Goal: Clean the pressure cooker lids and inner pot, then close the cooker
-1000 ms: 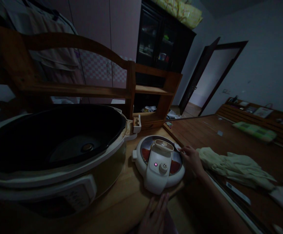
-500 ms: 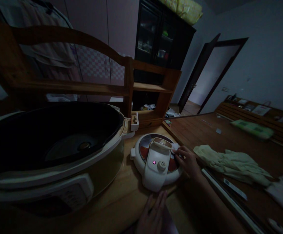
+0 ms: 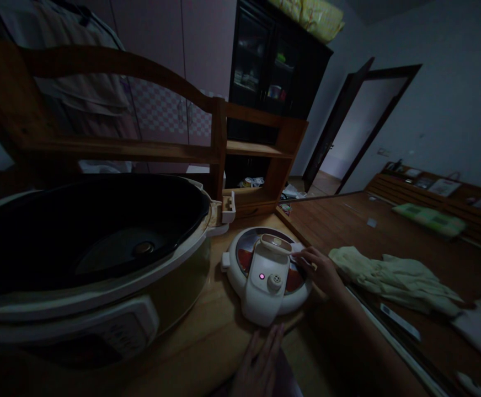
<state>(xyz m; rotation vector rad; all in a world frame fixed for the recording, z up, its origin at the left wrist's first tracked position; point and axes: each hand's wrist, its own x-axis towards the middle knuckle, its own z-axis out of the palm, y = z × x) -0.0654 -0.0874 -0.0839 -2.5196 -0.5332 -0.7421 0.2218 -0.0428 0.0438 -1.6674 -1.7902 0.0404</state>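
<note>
A white pressure cooker lid [image 3: 240, 284] with a brown-and-red top, a handle and a round valve knob lies on the wooden surface [image 3: 191, 344]. Over its right side, my right hand [image 3: 317, 270] has its fingers bent together, tips down by the handle. A small whitish piece [image 3: 297, 247] shows at those fingertips; whether it is cloth or paper I cannot make out. My left hand [image 3: 257, 366] lies flat in front of the lid, fingers stretched out and holding nothing. To the left stands the lidless cooker [image 3: 182, 286], its dark inner pot [image 3: 112, 248] exposed.
Behind the cooker runs a wooden rail [image 3: 133, 148], joined to a small wooden shelf [image 3: 261, 148]. Right of the lid, a pale green cloth [image 3: 389, 275] and a white remote-like object [image 3: 400, 321] lie on a brown surface. An open door [image 3: 340, 121] is farther back.
My right hand's fingers have shifted slightly on the lid's right side. My left hand, the lid and the cooker stay where they were.
</note>
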